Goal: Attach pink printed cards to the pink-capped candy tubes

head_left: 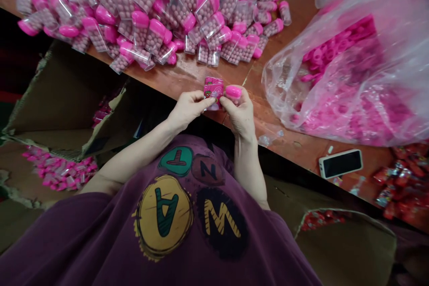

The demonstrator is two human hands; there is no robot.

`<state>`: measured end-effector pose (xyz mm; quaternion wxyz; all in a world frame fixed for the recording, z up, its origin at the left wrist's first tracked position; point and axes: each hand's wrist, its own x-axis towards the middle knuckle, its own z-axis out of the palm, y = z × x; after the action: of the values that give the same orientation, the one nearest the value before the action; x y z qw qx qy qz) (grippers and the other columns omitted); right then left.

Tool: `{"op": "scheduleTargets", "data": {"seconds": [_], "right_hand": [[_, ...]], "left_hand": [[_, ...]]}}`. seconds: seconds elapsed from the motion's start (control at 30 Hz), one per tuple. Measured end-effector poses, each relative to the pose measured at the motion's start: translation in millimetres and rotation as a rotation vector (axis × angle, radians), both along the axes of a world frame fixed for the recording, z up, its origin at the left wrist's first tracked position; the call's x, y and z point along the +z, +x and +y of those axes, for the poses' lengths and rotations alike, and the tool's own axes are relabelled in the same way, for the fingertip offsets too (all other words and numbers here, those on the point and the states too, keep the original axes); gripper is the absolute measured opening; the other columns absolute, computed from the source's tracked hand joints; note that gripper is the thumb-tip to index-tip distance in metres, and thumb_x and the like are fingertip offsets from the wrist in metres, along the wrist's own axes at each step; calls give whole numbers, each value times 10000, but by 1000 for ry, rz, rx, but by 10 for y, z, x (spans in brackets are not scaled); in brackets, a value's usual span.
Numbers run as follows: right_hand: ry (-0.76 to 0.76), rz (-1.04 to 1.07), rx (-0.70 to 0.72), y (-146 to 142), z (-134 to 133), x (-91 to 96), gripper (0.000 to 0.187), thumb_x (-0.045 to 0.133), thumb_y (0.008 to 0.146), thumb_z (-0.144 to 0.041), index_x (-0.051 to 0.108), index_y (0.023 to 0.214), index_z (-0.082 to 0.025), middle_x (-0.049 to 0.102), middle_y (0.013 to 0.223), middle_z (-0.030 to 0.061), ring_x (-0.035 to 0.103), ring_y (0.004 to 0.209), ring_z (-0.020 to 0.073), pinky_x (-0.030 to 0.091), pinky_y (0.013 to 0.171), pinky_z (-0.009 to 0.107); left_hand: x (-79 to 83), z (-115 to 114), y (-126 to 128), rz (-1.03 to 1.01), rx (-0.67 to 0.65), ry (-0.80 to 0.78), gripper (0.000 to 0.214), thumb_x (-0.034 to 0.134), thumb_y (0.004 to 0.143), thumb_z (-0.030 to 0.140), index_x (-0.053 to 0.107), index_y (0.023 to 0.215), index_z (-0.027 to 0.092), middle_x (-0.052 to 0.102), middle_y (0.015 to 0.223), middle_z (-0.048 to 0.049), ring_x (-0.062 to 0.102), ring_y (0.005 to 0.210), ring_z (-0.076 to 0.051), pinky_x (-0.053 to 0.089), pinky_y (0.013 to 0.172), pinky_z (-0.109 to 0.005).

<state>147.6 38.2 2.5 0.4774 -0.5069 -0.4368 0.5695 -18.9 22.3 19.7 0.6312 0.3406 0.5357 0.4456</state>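
Note:
Between my two hands is a small pink printed label sleeve (213, 87), held near the table edge. My left hand (188, 108) pinches its left side, thumb across the lower front. My right hand (241, 111) has its thumb tip at the sleeve's right edge. Tucked in the fingers of that same hand is a small clear bottle with a pink cap (233, 92); most of its body is hidden. Beyond my hands lies a big heap of pink-capped clear bottles (161, 13) filled with small pale pink balls.
A clear plastic bag (284, 94) of pink plastic parts stands on the table (298, 152) at right. Near it are a phone (341, 163) and red wrapped pieces (405, 178). Cardboard boxes (63, 98) stand below the edge at left, and another box (348, 250) at right.

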Motion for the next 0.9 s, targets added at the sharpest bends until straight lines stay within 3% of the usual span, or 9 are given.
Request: {"op": "scheduleTargets", "data": {"seconds": [0.1,0.27,0.4,0.57,0.73,0.83,0.9], "right_hand": [[-30,-3,28,-68,-65,-52,491,900,735,-466,593,1067,-278,630,906,-56,619,809,117,577,821,287],[-33,9,-101,-158,-176,-169,545,905,715,-548,592,1075,-285,560,837,-66,555,742,114,566,793,291],[-26,-28,-161,-174,-198,-204,500,842,763,-583,567,1059,-289,506,803,-63,514,689,121,548,714,294],[91,-252,-191,-137,-64,-232,280,722,849,-416,567,1032,-271,574,823,-45,559,713,129,544,742,303],[107,-597,-29,-97,63,-215,171,671,884,-297,616,1046,-284,605,766,-38,596,736,186,569,867,405],[47,-792,32,-61,38,-145,180,736,900,-365,645,1032,-283,606,753,-21,630,802,232,553,920,459],[45,-797,-59,-35,-7,-90,258,761,911,-486,646,1000,-273,594,767,-16,618,800,217,546,904,430]], "left_hand": [[27,22,50,-150,85,-41,343,890,827,226,664,584,140,567,580,18,410,517,-45,282,499,-214],[-36,-4,174,-230,211,-124,348,927,787,186,652,581,128,611,565,9,457,479,-36,281,450,-200],[-50,5,245,-267,199,-182,333,921,812,216,666,619,124,631,583,0,496,480,-44,289,422,-193],[-95,14,128,-235,72,-123,321,882,839,156,679,592,121,606,547,4,486,455,-37,333,441,-183],[-95,-37,-157,-36,196,-195,398,842,843,115,617,516,144,524,444,24,411,374,-35,257,387,-190],[-52,-78,-267,-117,249,-228,369,843,848,126,631,547,143,544,493,18,413,417,-32,259,406,-181],[-28,-88,-277,-216,253,-253,311,846,859,146,672,601,140,574,547,9,439,458,-36,271,422,-179]]}}
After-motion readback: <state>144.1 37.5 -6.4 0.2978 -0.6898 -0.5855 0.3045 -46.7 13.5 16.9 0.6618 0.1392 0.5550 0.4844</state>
